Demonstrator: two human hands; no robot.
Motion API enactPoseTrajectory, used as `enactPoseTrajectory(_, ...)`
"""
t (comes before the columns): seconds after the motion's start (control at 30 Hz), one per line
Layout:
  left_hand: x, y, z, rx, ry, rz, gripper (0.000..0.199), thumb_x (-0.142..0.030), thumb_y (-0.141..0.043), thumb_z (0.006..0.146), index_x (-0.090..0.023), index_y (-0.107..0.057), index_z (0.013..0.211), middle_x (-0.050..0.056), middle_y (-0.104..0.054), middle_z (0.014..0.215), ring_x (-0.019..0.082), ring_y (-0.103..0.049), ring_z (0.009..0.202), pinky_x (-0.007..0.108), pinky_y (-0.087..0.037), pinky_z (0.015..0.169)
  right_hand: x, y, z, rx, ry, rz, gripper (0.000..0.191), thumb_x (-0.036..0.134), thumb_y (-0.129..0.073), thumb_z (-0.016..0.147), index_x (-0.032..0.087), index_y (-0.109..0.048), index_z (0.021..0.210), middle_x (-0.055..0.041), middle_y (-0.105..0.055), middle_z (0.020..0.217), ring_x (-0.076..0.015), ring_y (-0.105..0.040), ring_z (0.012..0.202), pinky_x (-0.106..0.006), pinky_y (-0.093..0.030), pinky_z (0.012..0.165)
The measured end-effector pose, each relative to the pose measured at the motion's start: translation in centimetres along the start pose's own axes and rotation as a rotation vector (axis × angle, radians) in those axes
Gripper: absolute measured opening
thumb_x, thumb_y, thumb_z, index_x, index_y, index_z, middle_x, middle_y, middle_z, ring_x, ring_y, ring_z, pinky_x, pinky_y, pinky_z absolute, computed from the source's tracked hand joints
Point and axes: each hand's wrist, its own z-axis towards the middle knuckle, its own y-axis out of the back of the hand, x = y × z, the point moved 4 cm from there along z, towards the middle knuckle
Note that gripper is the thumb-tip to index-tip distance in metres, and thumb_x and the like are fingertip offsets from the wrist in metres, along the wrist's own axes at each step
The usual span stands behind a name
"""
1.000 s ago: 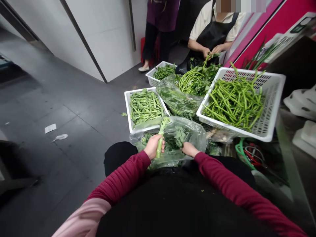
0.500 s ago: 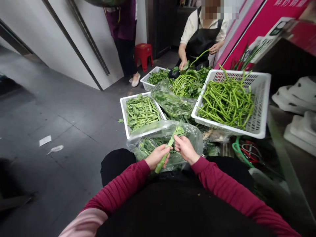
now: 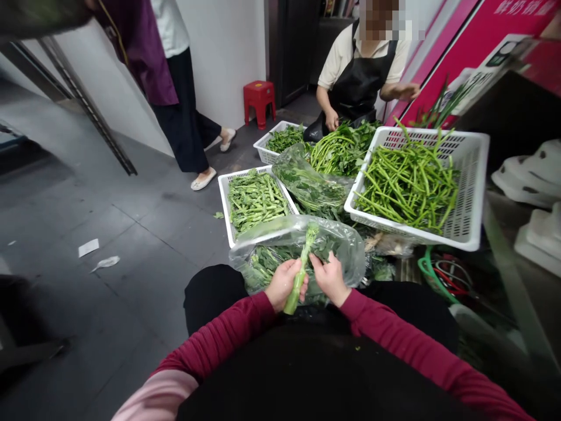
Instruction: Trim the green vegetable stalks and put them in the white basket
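Note:
My left hand (image 3: 284, 284) grips the lower part of a thick green stalk (image 3: 302, 270) with a leafy tip, held slanting upward. Just right of the stalk is my right hand (image 3: 329, 278), its thumb and forefinger apart with nothing seen between them. Under both hands lies an open clear plastic bag (image 3: 350, 234) with leafy greens (image 3: 263, 260) inside. Beyond it on the left, a white basket (image 3: 224, 202) holds short cut stalks (image 3: 256, 202). A larger white basket (image 3: 475, 175) at the right holds long thin green stems (image 3: 407, 187).
Across from me a seated person in a black apron (image 3: 362, 70) works over a leafy heap (image 3: 342, 146). Someone in dark trousers (image 3: 182, 117) walks at the left, near a red stool (image 3: 259, 102). A green basket (image 3: 427, 272) is at lower right.
My right hand has come off the stalk, which now stands more upright in my left hand. The walking person has moved left. The seated person's hands have moved apart, one reaching right.

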Motion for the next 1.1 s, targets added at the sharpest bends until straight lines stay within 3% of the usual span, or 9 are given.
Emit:
enactPoseTrajectory(0.1,-0.4,1.6,1.0,-0.109,0.069,-0.108,0.034,-0.049,-0.048,0.076,-0.015,-0.044,0.079,-0.004,-0.047,0.052,0.005,-0.039,0.033,0.017,-0.033,0.030,-0.2,-1.3,-1.6,0.100,0.232,-0.167,0.007,0.024,-0.049,0.073,0.021,-0.055,0.076,-0.0102,-0.058,0.077,-0.0246,-0.052,0.082,-0.036,-0.039,0.077)
enactPoseTrajectory(0.2,-2.1,3.0,1.5,-0.109,0.121,-0.216,0.030,-0.044,-0.042,0.081,-0.015,-0.046,0.084,-0.005,-0.042,0.053,0.004,-0.036,0.033,0.016,-0.030,0.030,-2.0,-2.4,-1.6,0.224,0.249,-0.299,0.019,0.015,-0.043,0.073,0.020,-0.054,0.088,-0.0087,-0.058,0.080,-0.0215,-0.054,0.079,-0.033,-0.040,0.074)
enactPoseTrajectory(0.37,-4.0,2.4,0.5,0.173,0.111,-0.203,0.035,-0.047,-0.037,0.083,-0.018,-0.050,0.096,-0.006,-0.038,0.054,0.005,-0.036,0.033,0.017,-0.030,0.031,-7.8,0.7,3.1,0.191,-0.269,-0.500,0.030,0.028,-0.060,0.069,0.014,-0.050,0.093,-0.0081,-0.058,0.078,-0.0208,-0.056,0.075,-0.030,-0.040,0.068)
enactPoseTrajectory(0.47,-3.0,1.8,-0.1,0.274,0.166,-0.140,0.041,-0.049,-0.035,0.083,-0.019,-0.049,0.106,-0.005,-0.041,0.056,0.005,-0.036,0.032,0.017,-0.030,0.030,-7.2,2.6,4.7,0.176,-0.349,-0.234,0.036,0.039,-0.065,0.064,0.016,-0.050,0.087,-0.0018,-0.053,0.070,-0.0158,-0.051,0.063,-0.027,-0.039,0.059)
enactPoseTrajectory(0.6,-1.6,1.0,-0.4,0.390,0.292,-0.096,0.048,-0.052,-0.030,0.083,-0.018,-0.048,0.110,-0.005,-0.040,0.052,0.006,-0.036,0.029,0.018,-0.030,0.029,-1.0,1.7,4.2,0.236,-0.259,0.548,0.031,0.052,-0.045,0.077,0.021,-0.044,0.078,0.0069,-0.035,0.056,-0.0070,-0.029,0.042,-0.020,-0.026,0.042)
enactPoseTrajectory(0.73,-1.3,0.2,-0.8,0.411,0.291,-0.065,0.046,-0.053,-0.031,0.083,-0.015,-0.050,0.100,-0.005,-0.041,0.049,0.007,-0.036,0.028,0.018,-0.031,0.028,2.6,0.6,3.2,0.067,-0.201,0.840,0.031,0.045,-0.054,0.075,0.022,-0.034,0.069,0.0091,-0.027,0.053,-0.0053,-0.021,0.040,-0.018,-0.020,0.038)
enactPoseTrajectory(0.87,-1.1,0.2,0.0,0.199,0.154,-0.080,0.036,-0.050,-0.038,0.081,-0.016,-0.049,0.090,-0.006,-0.042,0.049,0.007,-0.035,0.028,0.019,-0.030,0.027,2.0,0.2,0.9,-0.124,-0.088,0.505,0.022,0.039,-0.046,0.081,0.023,-0.037,0.069,0.0066,-0.035,0.054,-0.0084,-0.031,0.044,-0.021,-0.029,0.044)
enactPoseTrajectory(1.0,-1.2,1.7,1.2,-0.048,0.109,-0.125,0.035,-0.050,-0.042,0.079,-0.016,-0.047,0.084,-0.006,-0.042,0.048,0.007,-0.036,0.029,0.018,-0.031,0.028,2.0,-1.6,-1.4,0.173,0.284,-0.014,0.015,0.028,-0.040,0.084,0.023,-0.049,0.073,-0.0018,-0.054,0.071,-0.0146,-0.049,0.066,-0.027,-0.037,0.064)
enactPoseTrajectory(1.1,-2.4,3.3,1.5,-0.157,0.064,-0.083,0.035,-0.050,-0.044,0.077,-0.016,-0.047,0.085,-0.006,-0.044,0.050,0.007,-0.038,0.031,0.018,-0.032,0.029,-0.5,-1.3,-0.4,0.290,0.278,-0.276,0.017,0.026,-0.037,0.085,0.022,-0.052,0.080,-0.0038,-0.056,0.071,-0.0171,-0.052,0.066,-0.028,-0.037,0.064)
